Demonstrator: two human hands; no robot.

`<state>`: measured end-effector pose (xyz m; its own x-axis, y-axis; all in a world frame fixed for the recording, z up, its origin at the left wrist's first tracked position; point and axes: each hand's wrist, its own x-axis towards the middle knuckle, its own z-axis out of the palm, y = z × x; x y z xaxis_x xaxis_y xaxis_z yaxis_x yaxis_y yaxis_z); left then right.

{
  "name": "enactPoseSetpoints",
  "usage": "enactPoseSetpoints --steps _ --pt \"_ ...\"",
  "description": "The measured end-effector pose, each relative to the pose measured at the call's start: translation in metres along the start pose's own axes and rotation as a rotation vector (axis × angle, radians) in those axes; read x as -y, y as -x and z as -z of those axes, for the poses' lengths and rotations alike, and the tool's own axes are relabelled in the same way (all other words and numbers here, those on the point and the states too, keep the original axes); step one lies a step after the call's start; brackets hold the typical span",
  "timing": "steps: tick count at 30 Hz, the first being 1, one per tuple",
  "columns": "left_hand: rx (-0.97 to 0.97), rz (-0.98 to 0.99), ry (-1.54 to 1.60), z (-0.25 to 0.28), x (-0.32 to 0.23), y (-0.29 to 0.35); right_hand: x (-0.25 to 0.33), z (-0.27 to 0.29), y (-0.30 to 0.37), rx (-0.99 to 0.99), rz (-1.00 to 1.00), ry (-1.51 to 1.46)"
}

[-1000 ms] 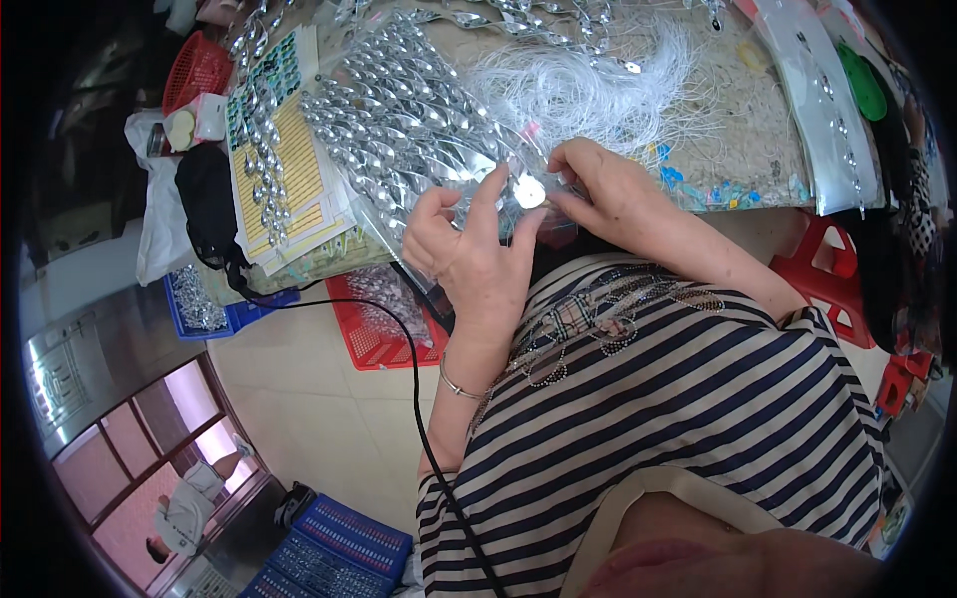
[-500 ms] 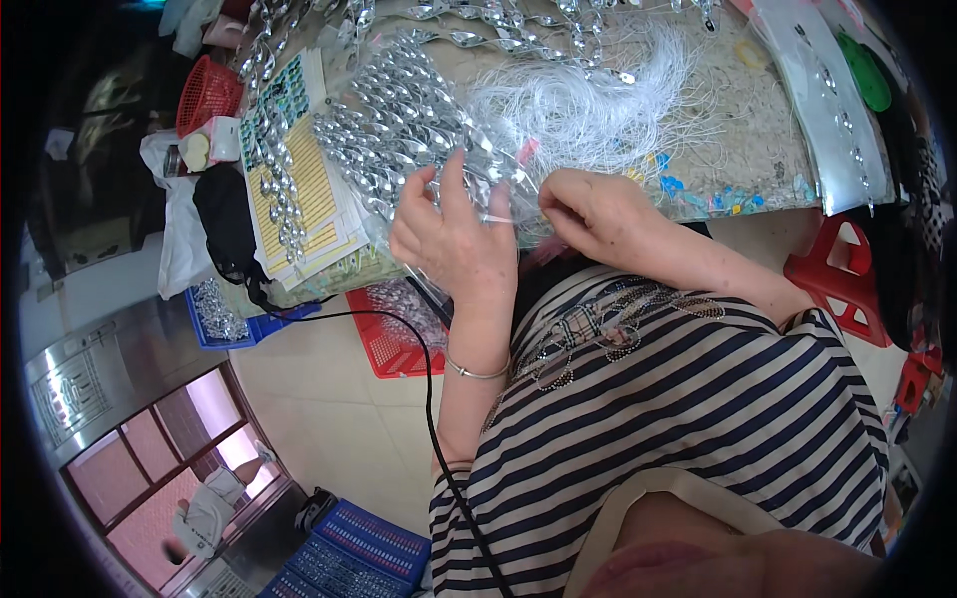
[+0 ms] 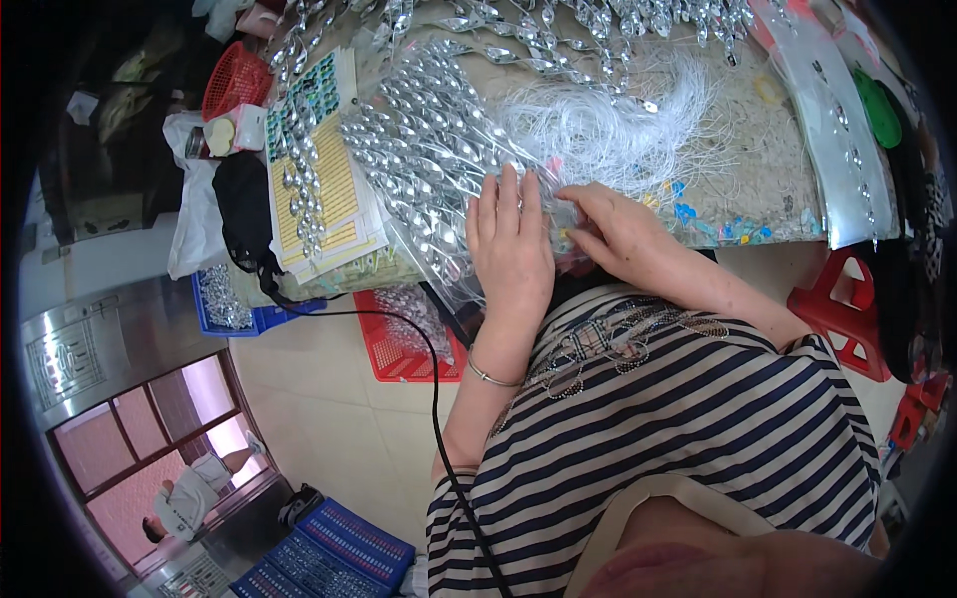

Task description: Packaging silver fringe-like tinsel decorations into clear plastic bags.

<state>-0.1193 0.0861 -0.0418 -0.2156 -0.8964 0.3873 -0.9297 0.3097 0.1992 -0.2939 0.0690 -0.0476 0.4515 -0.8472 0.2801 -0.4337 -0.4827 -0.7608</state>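
Observation:
A clear plastic bag [image 3: 424, 159] filled with rows of shiny silver twisted bead strands lies on the table in front of me. My left hand [image 3: 512, 244] rests flat on its near right part, fingers stretched out side by side. At the bag's right edge is my right hand [image 3: 623, 237], thumb and forefinger apart, with its other fingers partly hidden underneath. Just beyond that hand spreads a loose tangle of white threads [image 3: 598, 135]. More silver bead strands [image 3: 528, 38] lie along the far side of the table.
Patterned sheets [image 3: 334, 199] with beads on top lie left, near a red basket [image 3: 236, 82] and black pouch [image 3: 242, 209]. A long plastic sleeve [image 3: 812, 130] lies right, above a red stool [image 3: 842, 314]. Below are a red crate [image 3: 384, 354] and blue bin [image 3: 261, 327]. A black cable [image 3: 437, 399] crosses my left side.
My left hand has gone from raised, spread fingers to lying flat on the bag, farther right. My right thumb and forefinger have parted from a pinch at the bag's edge.

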Motion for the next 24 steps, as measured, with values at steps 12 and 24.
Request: enactPoseSetpoints --steps 12,24 --pt "-0.183 0.518 0.331 0.044 0.046 0.082 0.014 0.011 -0.017 0.117 -0.212 -0.102" --pt "-0.274 0.581 0.454 0.051 0.065 0.059 0.031 -0.003 -0.058 -0.047 0.205 0.153"
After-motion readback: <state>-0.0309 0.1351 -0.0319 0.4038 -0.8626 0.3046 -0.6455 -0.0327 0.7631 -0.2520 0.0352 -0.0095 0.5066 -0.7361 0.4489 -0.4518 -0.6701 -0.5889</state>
